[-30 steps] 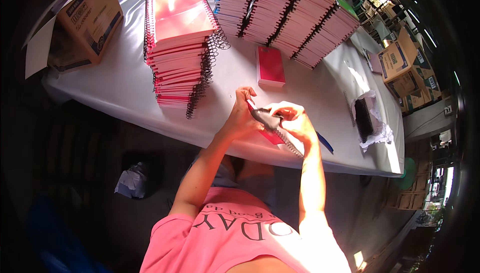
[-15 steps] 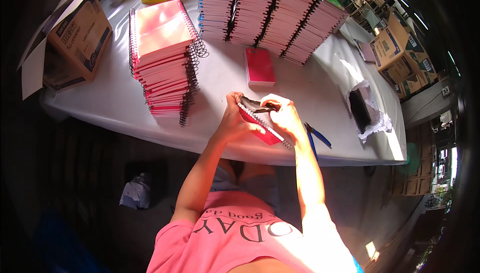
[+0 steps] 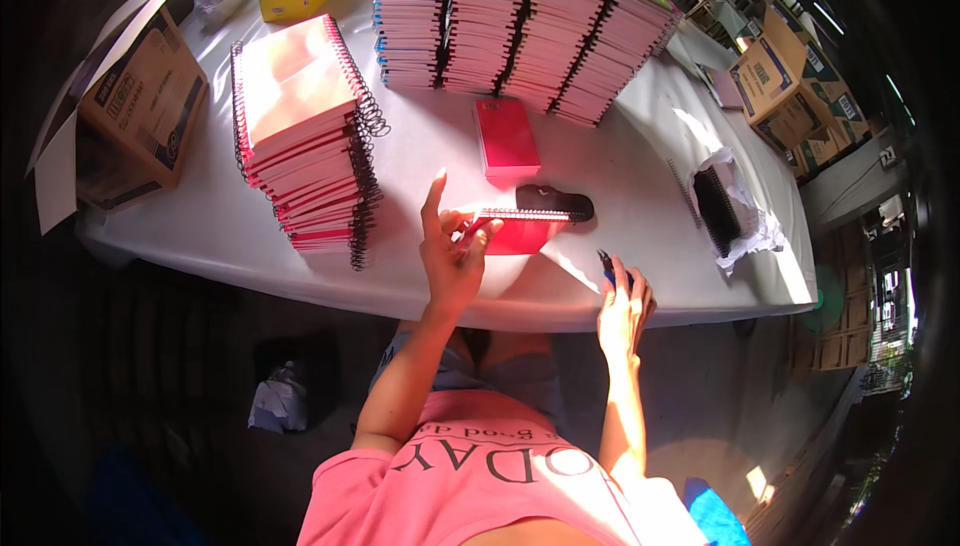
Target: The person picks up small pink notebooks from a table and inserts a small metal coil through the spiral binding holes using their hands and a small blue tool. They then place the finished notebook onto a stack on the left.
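Note:
My left hand (image 3: 452, 261) pinches the left end of a small red spiral notebook (image 3: 522, 236) between thumb and fingers, with the index finger raised. The notebook's coil faces away from me, over the table. Just behind it lies a flat black object with rounded ends (image 3: 553, 203); its kind I cannot make out. At the table's front edge my right hand (image 3: 626, 314) closes around blue-handled pliers (image 3: 606, 264), whose dark jaws point away from me. A red pad of small notebook size (image 3: 507, 139) lies farther back.
A tall stack of red spiral notebooks (image 3: 305, 146) stands at left, beside an open carton (image 3: 145, 111). Several high notebook stacks (image 3: 500, 31) line the back. Black coils in white wrapping (image 3: 718, 211) lie at right. The white table's front edge (image 3: 540, 321) runs close to me.
Both hands have parted. The black object has left my fingers and lies on the table. My right hand has moved down and right and taken hold of the pliers; my left keeps the notebook.

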A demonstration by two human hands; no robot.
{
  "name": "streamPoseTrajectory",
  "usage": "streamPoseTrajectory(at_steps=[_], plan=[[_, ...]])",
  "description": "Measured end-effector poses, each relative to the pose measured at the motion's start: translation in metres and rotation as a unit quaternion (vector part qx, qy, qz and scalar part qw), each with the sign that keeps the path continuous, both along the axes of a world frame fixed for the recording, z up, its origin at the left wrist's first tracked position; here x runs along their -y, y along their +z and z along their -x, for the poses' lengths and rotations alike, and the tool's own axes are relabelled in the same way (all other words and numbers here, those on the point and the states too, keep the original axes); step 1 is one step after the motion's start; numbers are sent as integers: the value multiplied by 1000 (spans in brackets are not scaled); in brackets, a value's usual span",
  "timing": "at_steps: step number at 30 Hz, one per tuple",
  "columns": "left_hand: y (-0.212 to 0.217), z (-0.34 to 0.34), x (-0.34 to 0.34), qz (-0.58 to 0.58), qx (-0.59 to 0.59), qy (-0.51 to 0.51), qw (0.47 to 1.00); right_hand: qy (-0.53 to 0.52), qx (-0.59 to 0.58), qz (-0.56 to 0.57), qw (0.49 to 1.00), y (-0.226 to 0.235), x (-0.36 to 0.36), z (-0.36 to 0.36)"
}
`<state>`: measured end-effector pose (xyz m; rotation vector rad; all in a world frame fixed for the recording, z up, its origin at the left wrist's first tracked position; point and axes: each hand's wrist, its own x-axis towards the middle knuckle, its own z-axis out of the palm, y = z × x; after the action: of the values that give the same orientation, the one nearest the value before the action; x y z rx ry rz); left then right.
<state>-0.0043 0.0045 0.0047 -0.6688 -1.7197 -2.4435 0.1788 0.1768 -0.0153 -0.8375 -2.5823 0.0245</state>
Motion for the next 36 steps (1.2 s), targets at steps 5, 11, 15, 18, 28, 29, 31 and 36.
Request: streamPoseTrajectory(at_steps=[5, 11, 15, 18, 28, 29, 31, 36], plan=[[7, -11, 1, 45, -58, 47, 996, 208, -180, 160, 948, 90, 70, 40], [10, -15, 0, 10, -90, 36, 995, 231, -131, 71, 962, 112, 94, 66], [13, -13, 3, 50, -171, 76, 981, 232, -63, 159, 958, 120, 93, 61], [8, -13, 2, 29, -216, 79, 973, 249, -28, 368, 895, 125, 82, 59], [20, -13, -6, -38, -63, 70, 995, 159, -112, 341, 920, 90, 48, 44], [30, -12, -1, -41, -41, 77, 995, 102, -104, 271, 952, 76, 36, 42], [38, -11, 6, -86, 38, 61, 994, -10, 15, 155, 988, 37, 5, 34], [58, -19, 8, -167, 58, 14, 984, 132, -127, 299, 937, 43, -3, 61]])
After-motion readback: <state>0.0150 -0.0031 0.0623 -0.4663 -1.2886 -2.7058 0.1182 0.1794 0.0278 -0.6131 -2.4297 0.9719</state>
